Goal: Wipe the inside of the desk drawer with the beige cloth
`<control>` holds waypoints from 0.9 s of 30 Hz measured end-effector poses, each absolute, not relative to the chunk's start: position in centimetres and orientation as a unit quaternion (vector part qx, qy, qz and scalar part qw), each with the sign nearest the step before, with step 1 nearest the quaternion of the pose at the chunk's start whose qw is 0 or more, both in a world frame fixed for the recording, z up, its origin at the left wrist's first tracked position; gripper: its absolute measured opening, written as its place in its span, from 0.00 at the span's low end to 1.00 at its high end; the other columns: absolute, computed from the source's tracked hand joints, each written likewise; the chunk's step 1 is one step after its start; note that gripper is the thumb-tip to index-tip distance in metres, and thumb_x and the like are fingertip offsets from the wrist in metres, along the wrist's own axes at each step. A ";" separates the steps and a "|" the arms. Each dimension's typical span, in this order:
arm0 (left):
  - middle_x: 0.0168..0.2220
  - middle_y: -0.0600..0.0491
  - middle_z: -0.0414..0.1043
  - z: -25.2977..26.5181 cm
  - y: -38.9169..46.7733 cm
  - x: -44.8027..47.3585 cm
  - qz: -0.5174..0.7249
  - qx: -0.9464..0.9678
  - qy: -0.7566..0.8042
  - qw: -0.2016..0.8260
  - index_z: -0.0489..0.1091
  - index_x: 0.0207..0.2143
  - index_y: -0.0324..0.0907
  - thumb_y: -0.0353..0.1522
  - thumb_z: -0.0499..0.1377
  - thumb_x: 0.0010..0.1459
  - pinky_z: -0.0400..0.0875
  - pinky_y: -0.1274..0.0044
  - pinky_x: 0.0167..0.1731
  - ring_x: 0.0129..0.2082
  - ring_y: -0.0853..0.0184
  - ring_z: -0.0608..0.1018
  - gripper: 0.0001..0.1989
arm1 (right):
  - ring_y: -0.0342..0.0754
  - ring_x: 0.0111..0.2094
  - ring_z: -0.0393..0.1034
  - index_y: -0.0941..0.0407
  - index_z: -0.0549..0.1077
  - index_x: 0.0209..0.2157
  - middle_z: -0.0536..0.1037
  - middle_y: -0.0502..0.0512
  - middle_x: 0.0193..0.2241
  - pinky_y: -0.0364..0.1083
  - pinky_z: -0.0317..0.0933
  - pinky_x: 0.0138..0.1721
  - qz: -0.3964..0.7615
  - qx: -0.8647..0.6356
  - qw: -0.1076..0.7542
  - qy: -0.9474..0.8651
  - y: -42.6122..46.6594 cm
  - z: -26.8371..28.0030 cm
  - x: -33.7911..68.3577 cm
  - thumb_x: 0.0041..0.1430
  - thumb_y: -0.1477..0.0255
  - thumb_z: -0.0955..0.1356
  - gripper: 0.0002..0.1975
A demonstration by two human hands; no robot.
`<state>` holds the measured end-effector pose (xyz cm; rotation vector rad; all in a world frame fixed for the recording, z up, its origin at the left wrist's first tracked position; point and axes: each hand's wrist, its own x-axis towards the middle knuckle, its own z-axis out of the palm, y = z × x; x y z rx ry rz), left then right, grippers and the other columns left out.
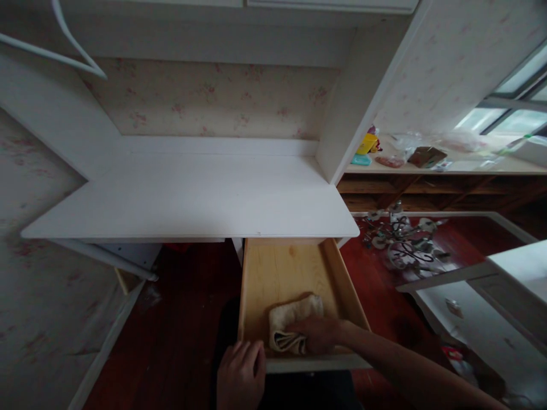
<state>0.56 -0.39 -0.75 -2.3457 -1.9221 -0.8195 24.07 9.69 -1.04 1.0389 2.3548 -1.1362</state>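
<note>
Two bare hands in view, no gloves, rings or watch visible. Left hand point(240, 373): seen from back, cut off at wrist by frame edge. Right hand point(317, 335): forearm bare to frame edge, no sleeve showing.

A: Cloth point(290, 324), cream coloured, folded into a thick, soft bundle. Layered edges show at its near end.

B: Where does it lie?

A: Inside the open drawer point(282, 270), on the bare wooden bottom, toward the front and slightly right of centre. It lies flat, angled a little, its far end pointing up and to the right.

B: The drawer itself?

A: Pale wood, pulled out from under the white desk.
</note>
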 end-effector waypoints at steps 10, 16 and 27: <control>0.32 0.53 0.77 -3.2 -1.0 -0.2 -0.261 -0.739 -0.621 0.016 0.73 0.36 0.45 0.30 0.52 0.60 0.65 0.73 0.37 0.32 0.67 0.76 0.10 | 0.60 0.57 0.57 0.58 0.64 0.54 0.67 0.63 0.54 0.66 0.48 0.56 -0.206 0.270 0.066 0.938 11.4 -8.4 13.9 0.55 0.71 0.64 0.24; 0.30 0.56 0.76 -3.1 -1.3 -0.2 -0.255 -0.747 -0.613 0.022 0.72 0.34 0.46 0.31 0.53 0.59 0.65 0.72 0.36 0.31 0.66 0.76 0.08 | 0.59 0.65 0.36 0.56 0.47 0.64 0.44 0.56 0.66 0.67 0.31 0.60 -0.150 0.462 0.073 0.871 17.5 -7.9 13.6 0.59 0.75 0.58 0.32; 0.26 0.55 0.74 -2.6 -0.8 0.4 -0.298 -0.718 -0.629 0.016 0.72 0.32 0.45 0.30 0.52 0.60 0.61 0.72 0.33 0.28 0.66 0.73 0.09 | 0.59 0.65 0.37 0.49 0.45 0.64 0.43 0.56 0.66 0.77 0.41 0.51 -0.121 0.499 0.160 0.843 22.1 -6.5 18.8 0.55 0.79 0.60 0.36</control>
